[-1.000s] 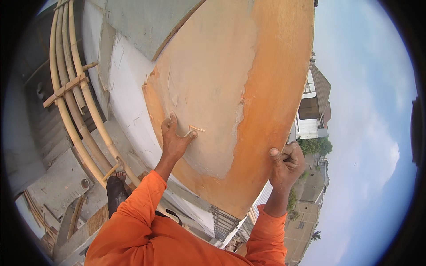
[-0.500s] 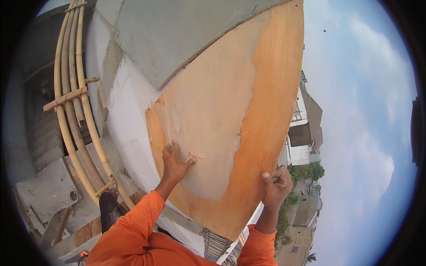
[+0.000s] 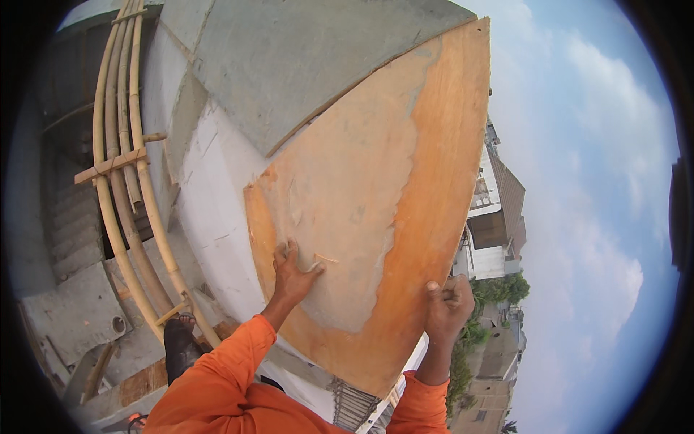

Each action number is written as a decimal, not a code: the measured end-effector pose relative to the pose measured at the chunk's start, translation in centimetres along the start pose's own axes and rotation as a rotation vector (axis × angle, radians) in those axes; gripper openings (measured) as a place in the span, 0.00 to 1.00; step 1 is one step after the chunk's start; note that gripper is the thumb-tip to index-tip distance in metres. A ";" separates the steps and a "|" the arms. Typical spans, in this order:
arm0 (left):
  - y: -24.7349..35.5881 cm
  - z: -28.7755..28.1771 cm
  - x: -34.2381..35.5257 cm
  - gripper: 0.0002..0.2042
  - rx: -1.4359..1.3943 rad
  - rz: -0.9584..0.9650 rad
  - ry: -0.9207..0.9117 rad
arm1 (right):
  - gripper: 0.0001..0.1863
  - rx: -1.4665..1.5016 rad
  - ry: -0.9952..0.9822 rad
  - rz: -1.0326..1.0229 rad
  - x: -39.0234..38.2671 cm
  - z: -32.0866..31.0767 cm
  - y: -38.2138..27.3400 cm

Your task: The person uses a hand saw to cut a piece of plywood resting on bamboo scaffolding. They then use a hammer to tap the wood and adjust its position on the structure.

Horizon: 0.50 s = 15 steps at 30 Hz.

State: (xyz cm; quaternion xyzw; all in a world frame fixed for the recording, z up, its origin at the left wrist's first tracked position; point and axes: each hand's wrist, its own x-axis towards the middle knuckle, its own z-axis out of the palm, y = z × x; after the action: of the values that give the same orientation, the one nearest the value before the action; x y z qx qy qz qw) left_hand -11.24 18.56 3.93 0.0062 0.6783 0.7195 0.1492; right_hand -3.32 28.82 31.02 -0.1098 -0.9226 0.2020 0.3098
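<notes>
A plywood sheet (image 3: pixel 426 210), orange-brown with a large pale grey, dusty patch, fills the middle. My left hand (image 3: pixel 294 278) rests on the patch near its lower left, fingers spread and thumb out, open. Just beyond the thumb lies a thin curved sliver (image 3: pixel 326 258), perhaps of wood. At the sheet's right edge my right hand (image 3: pixel 450 300) is closed around the border, thumb on top and fingers partly hidden behind it. Above the plywood, a grey cement-covered panel (image 3: pixel 311 65) meets it along a slanted edge.
Tied bamboo poles (image 3: pixel 119 173) with a wooden crosspiece (image 3: pixel 110 166) run along the left, where my foot (image 3: pixel 181 343) stands near their lower end. A white wall surface (image 3: pixel 217 195) lies between poles and plywood. Past the right edge are houses (image 3: pixel 499 210), trees (image 3: pixel 506 287) and open sky.
The view has shifted slightly, bringing the sheet's upper right corner into sight. My left hand has moved a little off the sliver; my right hand keeps its hold on the edge.
</notes>
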 end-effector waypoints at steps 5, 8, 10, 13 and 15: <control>0.9 -0.2 -0.3 0.50 0.003 -0.035 -0.037 | 0.21 0.026 0.039 0.092 -0.2 0.2 -1.2; 1.2 -0.4 -0.3 0.50 0.018 -0.043 -0.047 | 0.16 0.009 0.104 0.083 -0.7 0.3 -0.8; 1.5 -0.6 -0.2 0.50 0.042 -0.057 -0.046 | 0.15 0.011 0.129 0.122 -0.8 0.7 -1.6; 2.2 -0.8 -0.4 0.49 0.074 -0.091 -0.042 | 0.15 0.000 0.154 0.144 -1.0 1.1 -2.1; 2.6 -1.0 -0.2 0.49 0.056 -0.108 -0.034 | 0.15 0.009 0.178 0.141 -0.8 1.6 -2.2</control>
State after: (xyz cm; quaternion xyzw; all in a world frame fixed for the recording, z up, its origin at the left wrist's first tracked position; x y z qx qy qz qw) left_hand -11.78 17.42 6.48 -0.0140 0.6947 0.6911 0.1990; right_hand -3.83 26.08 30.41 -0.1906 -0.8805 0.2166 0.3760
